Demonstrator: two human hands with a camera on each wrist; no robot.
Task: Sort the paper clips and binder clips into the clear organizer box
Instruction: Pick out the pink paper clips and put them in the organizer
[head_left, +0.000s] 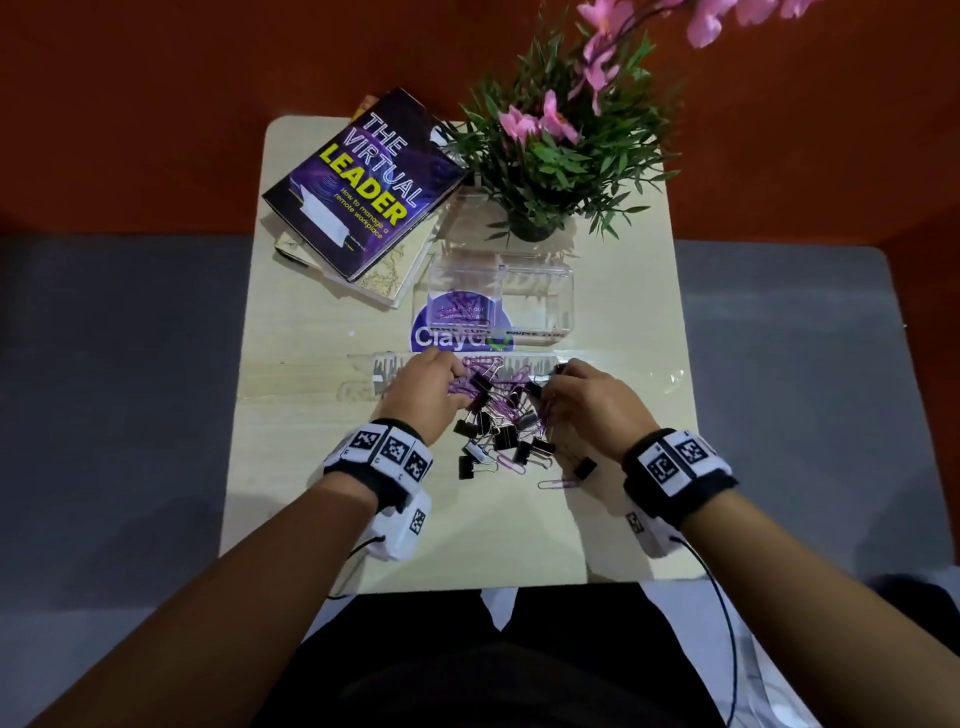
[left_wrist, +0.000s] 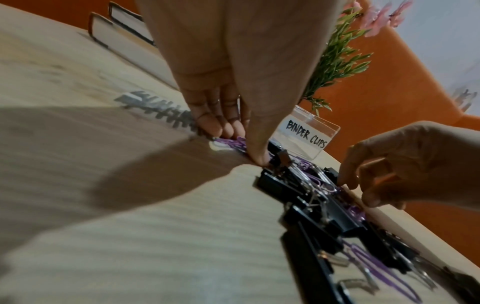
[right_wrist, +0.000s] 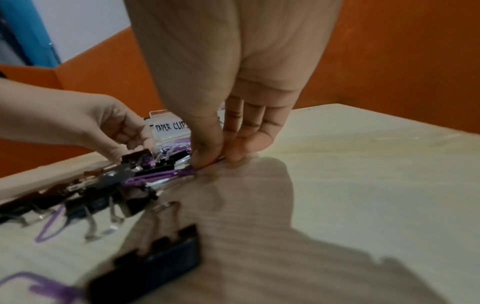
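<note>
An orange wall backs a pale wooden table (head_left: 613, 530), with grey floor on either side of it. At the far end of the table a stack of books (head_left: 363, 187) lies to the left, and a potted plant (head_left: 550, 156) with green leaves and pink flowers stands to the right. Just in front of the plant sits the clear organizer box (head_left: 540, 299). Its left compartment, labelled "PAPER CLIPS", holds a few purple clips, and the right one is labelled "BINDER CLIPS" (left_wrist: 306, 134).

Nearer the person, a mixed pile of black binder clips (head_left: 498, 436) and purple paper clips (head_left: 558, 484) lies on the table, close to the front of the box. A few strays lie at the pile's near edge.

Both hands are down at the far end of the pile. The left hand (head_left: 423, 387) has its fingers bunched, with fingertips (left_wrist: 221, 127) and thumb coming together on purple paper clips at the pile's left edge. The right hand (head_left: 589, 402) pinches a purple paper clip (right_wrist: 166, 174) between thumb and fingertips (right_wrist: 239, 152) at the pile's right edge, low against the table. Both wrists wear bands with black-and-white markers (head_left: 387, 449).
</note>
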